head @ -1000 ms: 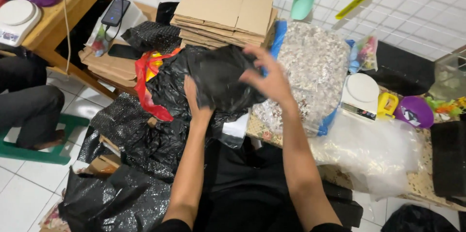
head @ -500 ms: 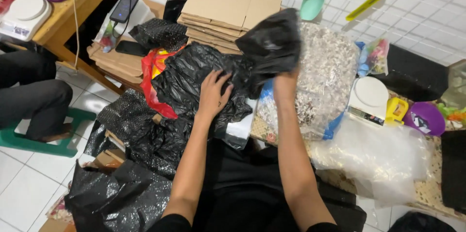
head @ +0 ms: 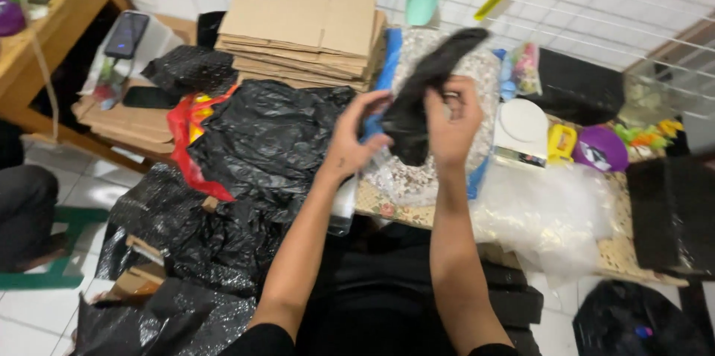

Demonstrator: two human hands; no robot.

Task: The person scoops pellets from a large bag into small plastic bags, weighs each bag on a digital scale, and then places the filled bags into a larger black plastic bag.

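A small black plastic bag (head: 424, 95) hangs in the air in front of me, stretched long and thin. My right hand (head: 452, 121) grips its right side. My left hand (head: 356, 138) pinches its lower left edge. Both hands are raised above a large clear bag of pale speckled bits (head: 432, 170) that lies on the low table. To the left of my left hand lies a heap of black plastic bags (head: 264, 140).
A stack of flat cardboard (head: 302, 24) lies behind the heap. A white scale (head: 521, 132), a yellow item and a purple bowl (head: 602, 149) sit right of the hands. Crumpled clear plastic (head: 547, 214) covers the table's front. A red bag (head: 186, 140) lies left.
My right hand has brought the black bag down from its raised position, and my left hand has left the heap and taken hold of the bag. The camera has shifted right.
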